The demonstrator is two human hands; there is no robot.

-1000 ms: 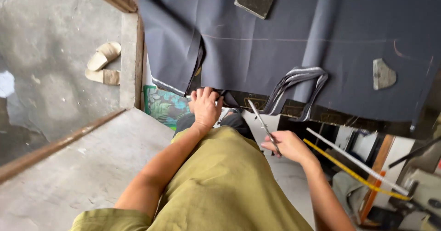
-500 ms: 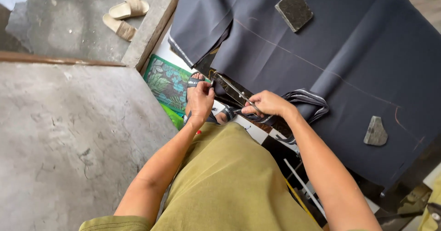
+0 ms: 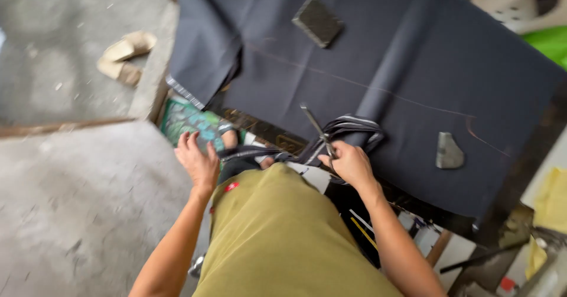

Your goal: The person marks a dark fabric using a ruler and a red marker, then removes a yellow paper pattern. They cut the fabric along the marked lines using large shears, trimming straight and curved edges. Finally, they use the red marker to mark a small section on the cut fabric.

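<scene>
Right hand (image 3: 352, 164) clenched around the handles of a pair of scissors (image 3: 316, 128), blades pointing up toward 11 o'clock over the near edge of the dark cloth (image 3: 390, 66). Left hand (image 3: 198, 161) released, fingers spread, hanging just off the bench edge near a strip of dark fabric (image 3: 251, 153) running toward 3 o'clock to the other hand; actual contact with that strip not clear through the blur. Dark cloth spread flat across the bench (image 3: 531, 149), a faint chalk line (image 3: 366, 87) crossing it from 10 toward 4 o'clock. At 12 o'clock of the scissors, a dark rectangular weight (image 3: 317, 21) lying on the cloth; at 3 o'clock, a small grey stone-like weight (image 3: 449, 151), well apart from the hand. Bunched striped fabric (image 3: 351, 128) just beside the right hand, at its 12 o'clock. Below the bench edge, at 12 o'clock of the left hand, a green patterned mat (image 3: 189, 122). On the grey floor (image 3: 59, 37) at 10 o'clock, a pair of pale sandals (image 3: 124, 54). Olive-green garment (image 3: 277, 238) filling the lower middle.
</scene>
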